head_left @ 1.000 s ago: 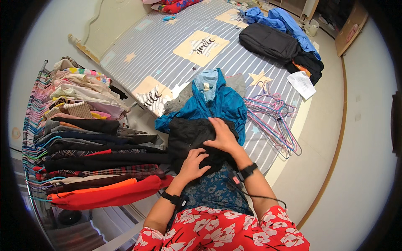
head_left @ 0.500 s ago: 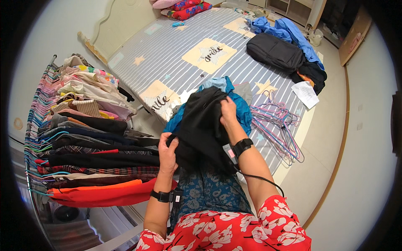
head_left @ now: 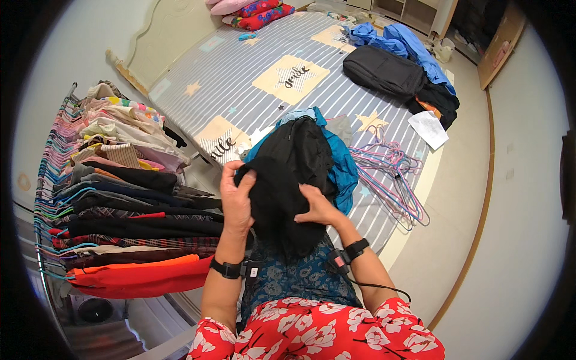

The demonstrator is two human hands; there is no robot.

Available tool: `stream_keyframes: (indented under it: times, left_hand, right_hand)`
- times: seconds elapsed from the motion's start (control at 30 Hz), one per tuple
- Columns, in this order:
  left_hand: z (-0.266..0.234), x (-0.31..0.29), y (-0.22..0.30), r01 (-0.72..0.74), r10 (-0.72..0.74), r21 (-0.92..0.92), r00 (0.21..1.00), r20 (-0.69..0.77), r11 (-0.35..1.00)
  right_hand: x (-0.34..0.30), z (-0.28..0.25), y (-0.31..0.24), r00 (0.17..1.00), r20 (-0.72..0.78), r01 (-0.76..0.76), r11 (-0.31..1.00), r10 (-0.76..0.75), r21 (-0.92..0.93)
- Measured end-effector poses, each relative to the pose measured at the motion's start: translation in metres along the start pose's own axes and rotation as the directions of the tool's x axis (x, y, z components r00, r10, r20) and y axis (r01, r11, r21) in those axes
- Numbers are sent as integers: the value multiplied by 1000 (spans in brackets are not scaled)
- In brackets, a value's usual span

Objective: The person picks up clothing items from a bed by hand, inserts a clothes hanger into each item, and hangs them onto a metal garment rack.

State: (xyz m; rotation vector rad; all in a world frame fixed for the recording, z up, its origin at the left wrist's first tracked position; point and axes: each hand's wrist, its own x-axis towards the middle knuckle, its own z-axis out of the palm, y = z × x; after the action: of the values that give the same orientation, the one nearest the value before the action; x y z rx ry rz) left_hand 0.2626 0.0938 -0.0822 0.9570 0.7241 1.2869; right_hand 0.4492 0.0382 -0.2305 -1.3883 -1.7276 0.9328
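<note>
**Black garment held up over the bed edge**

Striped bedding (head_left: 240, 78) covers the mattress that fills the background and serves as the work surface. At its near edge, a black garment (head_left: 288, 180) is raised in front of the person, clear of the bed, so the fabric hangs freely under its own weight. The left hand (head_left: 235, 195) is closed on the garment's upper left edge, fingers curled into the cloth. The right hand (head_left: 318, 207) grips the fabric lower on the right side, fingers folded around a bunch of it; the two grips appear to spread the cloth between them. Directly behind the garment lies a teal garment (head_left: 343, 165), partly hidden by it. Just to the right, a loose bundle of pink and blue hangers (head_left: 390, 180) rests on the bedding. A packed clothes rail (head_left: 114, 198) stands along the person's left. A dark bag (head_left: 384, 72) and blue clothing (head_left: 414, 48) lie at the far corner, well apart.
</note>
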Motion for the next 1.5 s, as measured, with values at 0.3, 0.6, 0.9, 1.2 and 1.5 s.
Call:
stream_keyframes:
  times: [0.3,0.6,0.9,1.2,1.5]
  left_hand:
    - [-47,-8,-45,-319,90,628,925,369,710]
    - [-70,-12,-2,-206,147,657,979,144,726]
    - [-22,-5,76,-269,252,118,957,144,956]
    - [-9,4,38,-106,46,270,974,221,957]
    - [14,-38,-117,-667,-315,727,663,679,165]
  right_hand:
    - [42,69,-2,924,-72,-18,230,375,973]
    - [38,61,-66,921,-192,16,457,340,889]
    - [33,126,-67,973,-219,172,856,-71,487]
    - [-34,26,-72,854,171,-248,95,492,964]
    - [-162,-9,45,775,-218,-478,777,592,410]
